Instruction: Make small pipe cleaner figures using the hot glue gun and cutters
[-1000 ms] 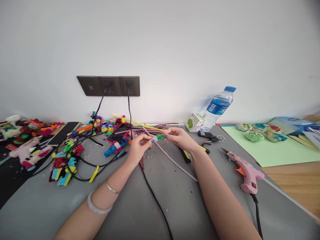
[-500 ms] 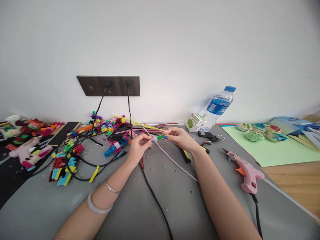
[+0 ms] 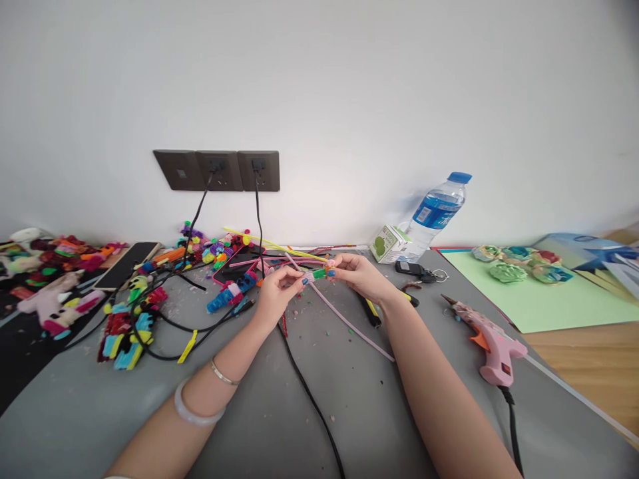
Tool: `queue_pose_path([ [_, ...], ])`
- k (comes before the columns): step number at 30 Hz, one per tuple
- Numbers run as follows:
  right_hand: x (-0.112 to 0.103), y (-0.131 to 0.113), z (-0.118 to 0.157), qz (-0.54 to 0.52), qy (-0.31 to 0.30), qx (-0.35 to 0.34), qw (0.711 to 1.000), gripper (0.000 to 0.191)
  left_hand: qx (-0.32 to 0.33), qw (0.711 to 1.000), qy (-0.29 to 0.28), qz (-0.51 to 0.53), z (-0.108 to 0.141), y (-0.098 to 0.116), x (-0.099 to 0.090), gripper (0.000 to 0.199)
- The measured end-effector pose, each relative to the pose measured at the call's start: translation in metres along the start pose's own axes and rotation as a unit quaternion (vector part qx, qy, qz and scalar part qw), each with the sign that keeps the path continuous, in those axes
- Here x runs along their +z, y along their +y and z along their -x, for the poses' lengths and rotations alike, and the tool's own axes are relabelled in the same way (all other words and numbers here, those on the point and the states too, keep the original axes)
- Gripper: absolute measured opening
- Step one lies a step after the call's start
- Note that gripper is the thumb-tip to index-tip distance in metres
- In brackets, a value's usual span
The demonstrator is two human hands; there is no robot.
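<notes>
Between my two hands, above the grey table, is a small fuzzy piece (image 3: 317, 273) in green, pale pink and orange. My left hand (image 3: 280, 290) pinches its pale pink end between thumb and forefinger. At the orange and pink end, the fingers of my right hand (image 3: 360, 276) are closed on it. A long pale pink pipe cleaner (image 3: 349, 326) slants down to the right below the hands. Behind them lie yellow pipe cleaners (image 3: 284, 247). A blue fuzzy piece (image 3: 230, 294) rests left of my left hand.
On the right lies a pink glue gun (image 3: 496, 349) with its cord, near green paper (image 3: 539, 306). A bottle (image 3: 436, 213), small box (image 3: 388, 244) and keys (image 3: 419, 271) are at the back. Colourful fuzzy figures (image 3: 127, 332) and black cables (image 3: 304, 382) spread across the left and middle.
</notes>
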State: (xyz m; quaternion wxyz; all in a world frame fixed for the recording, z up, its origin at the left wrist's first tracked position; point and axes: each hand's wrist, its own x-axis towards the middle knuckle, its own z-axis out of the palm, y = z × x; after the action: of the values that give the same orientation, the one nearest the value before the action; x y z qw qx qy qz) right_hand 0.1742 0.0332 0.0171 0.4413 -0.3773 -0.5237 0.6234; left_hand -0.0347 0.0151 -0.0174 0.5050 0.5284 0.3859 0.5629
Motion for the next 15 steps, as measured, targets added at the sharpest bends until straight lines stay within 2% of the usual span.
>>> queue_pose_path([
  [15,-0.0006,0.0008,-0.0001,0.006,-0.003,-0.001,1.0,0.037,-0.007,1.0,-0.006,-0.012,-0.0007,-0.0038,-0.003,0.031],
])
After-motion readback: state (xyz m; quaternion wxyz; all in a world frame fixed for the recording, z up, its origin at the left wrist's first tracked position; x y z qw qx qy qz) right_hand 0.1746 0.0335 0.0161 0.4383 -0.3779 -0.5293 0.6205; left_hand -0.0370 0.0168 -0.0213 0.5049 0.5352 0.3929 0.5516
